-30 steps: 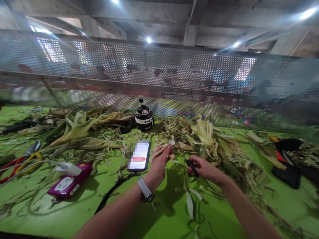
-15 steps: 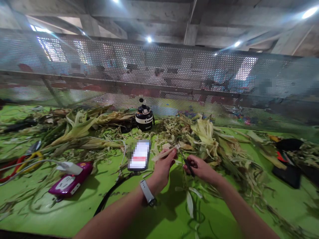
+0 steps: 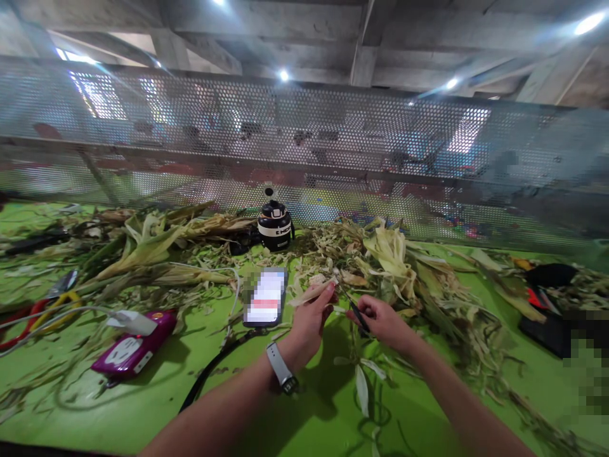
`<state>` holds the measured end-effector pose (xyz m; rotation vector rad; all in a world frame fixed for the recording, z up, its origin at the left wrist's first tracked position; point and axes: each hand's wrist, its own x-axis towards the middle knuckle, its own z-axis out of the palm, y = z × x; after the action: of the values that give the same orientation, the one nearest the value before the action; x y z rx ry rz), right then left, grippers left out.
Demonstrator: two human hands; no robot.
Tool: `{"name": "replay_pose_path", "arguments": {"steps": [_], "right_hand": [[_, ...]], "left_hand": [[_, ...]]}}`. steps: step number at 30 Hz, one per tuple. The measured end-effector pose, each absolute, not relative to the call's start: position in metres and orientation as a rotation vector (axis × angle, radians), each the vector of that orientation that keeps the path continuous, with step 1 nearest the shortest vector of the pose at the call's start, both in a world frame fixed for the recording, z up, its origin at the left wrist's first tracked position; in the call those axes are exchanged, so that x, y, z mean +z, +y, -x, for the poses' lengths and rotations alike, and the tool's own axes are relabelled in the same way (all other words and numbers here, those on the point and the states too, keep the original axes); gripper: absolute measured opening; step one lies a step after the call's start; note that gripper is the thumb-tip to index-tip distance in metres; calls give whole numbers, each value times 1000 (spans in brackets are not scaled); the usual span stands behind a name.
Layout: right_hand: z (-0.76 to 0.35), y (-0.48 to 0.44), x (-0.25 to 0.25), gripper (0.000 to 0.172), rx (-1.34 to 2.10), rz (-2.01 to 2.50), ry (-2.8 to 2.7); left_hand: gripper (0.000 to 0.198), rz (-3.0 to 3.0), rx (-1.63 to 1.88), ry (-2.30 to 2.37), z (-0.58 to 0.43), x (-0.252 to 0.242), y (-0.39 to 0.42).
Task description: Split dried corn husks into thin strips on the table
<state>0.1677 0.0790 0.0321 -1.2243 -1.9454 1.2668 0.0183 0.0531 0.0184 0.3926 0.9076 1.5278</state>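
Note:
My left hand [image 3: 313,317], with a watch [image 3: 281,368] on its wrist, pinches a pale strip of corn husk [image 3: 308,294] that sticks out to the left. My right hand [image 3: 380,320] is closed around a small dark tool [image 3: 359,315], whose thin metal end points at the left fingertips. Whether it is scissors or tweezers, I cannot tell. Beneath the hands, narrow husk strips [image 3: 362,387] lie on the green table [image 3: 304,438]. Behind them is a pile of dry husks [image 3: 390,254].
A lit phone [image 3: 266,297] lies left of my hands, a black bottle [image 3: 275,228] behind it. Farther left are a purple power bank [image 3: 133,349], a cable, red-and-yellow-handled scissors [image 3: 47,311] and husks [image 3: 147,244]. Dark items [image 3: 545,330] lie right. A perforated metal screen [image 3: 304,139] crosses the back.
My left hand and the husk strip have shifted slightly left. The tool in my right hand has moved a little left too.

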Motion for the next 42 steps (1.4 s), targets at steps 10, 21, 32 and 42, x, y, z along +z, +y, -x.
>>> {"name": "replay_pose_path", "arguments": {"steps": [10,21,32,42], "right_hand": [[-193,100,22,26,756,1548,-2149],[-207,95,36,21,254,1793,-2491],[-210,94,42,14,411,1592,-2415],[-193,72,66,12,857,636,-2271]], "left_hand": [[24,-534,1299,991,-12,22,51],[24,-740,1072,1010,-5,25,54],[22,-737,847,884,4,20,62],[10,-705,635,759,10,27,58]]}}
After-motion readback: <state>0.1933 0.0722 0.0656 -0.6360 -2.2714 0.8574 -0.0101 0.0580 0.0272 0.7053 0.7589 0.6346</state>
